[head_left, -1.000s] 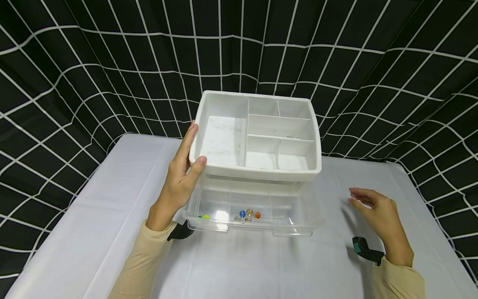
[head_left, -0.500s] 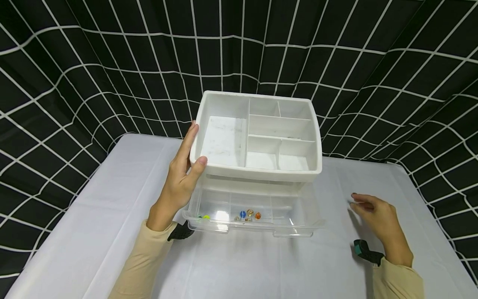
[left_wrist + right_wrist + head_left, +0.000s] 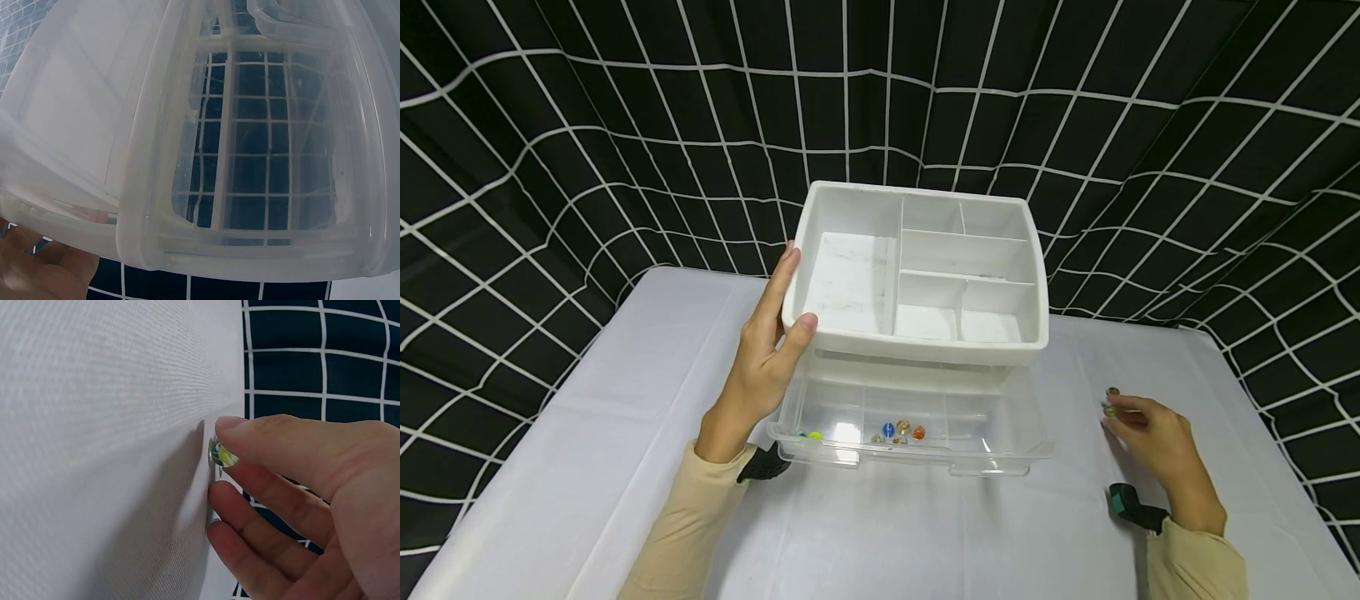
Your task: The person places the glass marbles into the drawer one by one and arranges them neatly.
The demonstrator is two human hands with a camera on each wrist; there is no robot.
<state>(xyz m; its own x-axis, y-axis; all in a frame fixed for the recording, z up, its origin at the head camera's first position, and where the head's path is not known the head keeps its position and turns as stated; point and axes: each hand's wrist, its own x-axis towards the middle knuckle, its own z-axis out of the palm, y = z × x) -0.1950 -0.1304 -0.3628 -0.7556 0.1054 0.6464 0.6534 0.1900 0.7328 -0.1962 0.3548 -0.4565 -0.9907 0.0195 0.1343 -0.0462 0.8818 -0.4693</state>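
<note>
My left hand (image 3: 752, 367) holds the left end of a white desk organizer (image 3: 925, 350), thumb at its front corner and fingers along its side. Below the organizer's compartments, a clear plastic drawer (image 3: 985, 412) is pulled out toward me. Several glass marbles lie in it, among them a blue marble (image 3: 889, 430), an orange marble (image 3: 919, 432) and a yellow-green marble (image 3: 816, 436). On the right, my right hand (image 3: 1161, 442) pinches a clear marble with green and yellow inside (image 3: 223, 454), low over the cloth. Another, brownish marble (image 3: 1112, 390) sits just past the fingertips.
A white cloth (image 3: 880, 533) covers the table. Black curtain (image 3: 865, 108) with a white grid hangs behind and at both sides. The drawer's front edge, with its tabs, juts toward me. Each wrist wears a black strap mount (image 3: 1138, 508).
My right hand has lowered slightly toward me, and two marbles now show at its fingertips. My left hand, the organizer and the drawer stay in place.
</note>
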